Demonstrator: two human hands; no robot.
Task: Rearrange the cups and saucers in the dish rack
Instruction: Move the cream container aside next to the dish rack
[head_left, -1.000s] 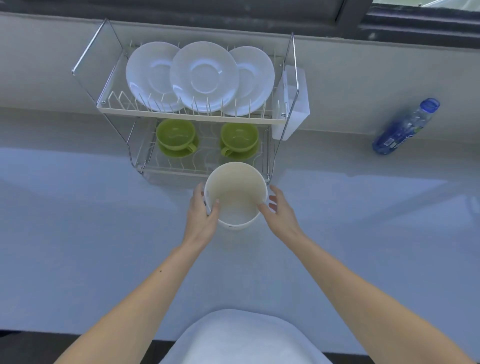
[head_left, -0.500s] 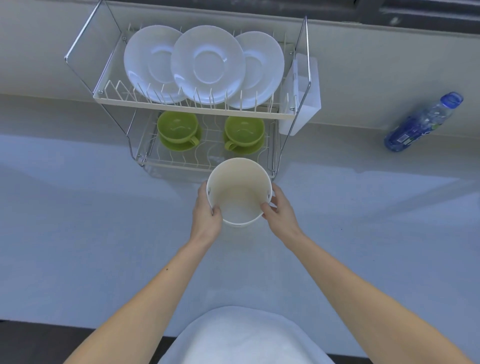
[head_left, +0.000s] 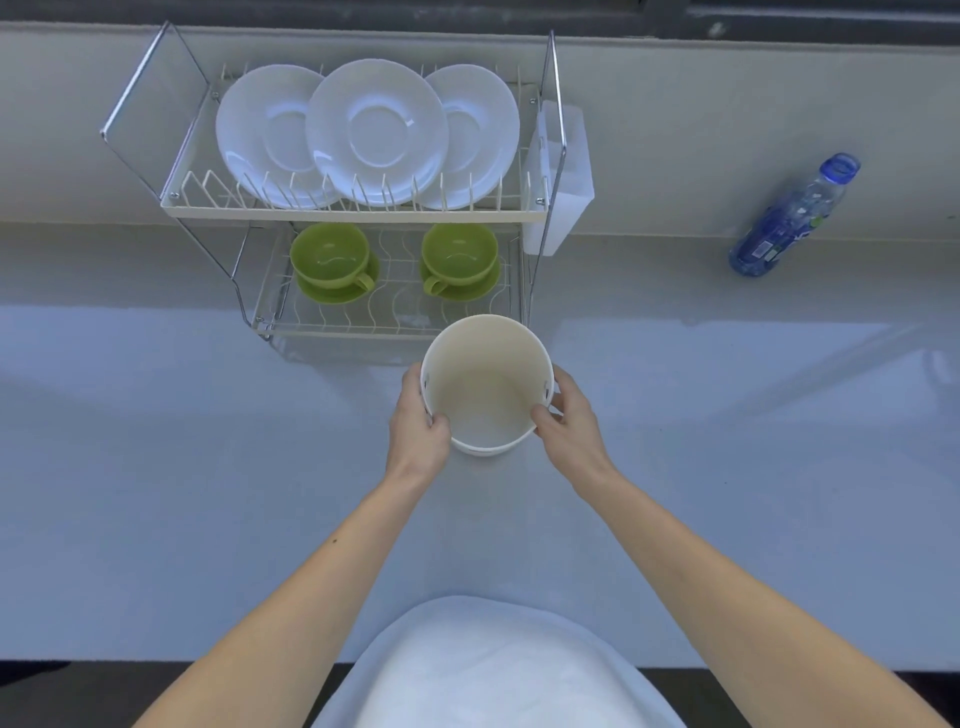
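Note:
A two-tier wire dish rack (head_left: 358, 213) stands against the back wall. Three white saucers (head_left: 376, 130) lean upright in its top tier. On the lower tier sit two green cups on green saucers, one at the left (head_left: 330, 257) and one at the right (head_left: 460, 254). In front of the rack I hold an empty white bucket (head_left: 485, 384) by its rim. My left hand (head_left: 418, 434) grips its left side and my right hand (head_left: 569, 421) grips its right side.
A white plastic holder (head_left: 563, 182) hangs on the rack's right end. A blue-capped plastic bottle (head_left: 792, 215) lies on the counter at the back right. The pale counter (head_left: 156, 467) stretches to both sides. The counter's front edge is near my body.
The bucket stays in both hands and has shifted slightly toward the right front of the rack. The camera has tilted, so the rack sits differently in the view.

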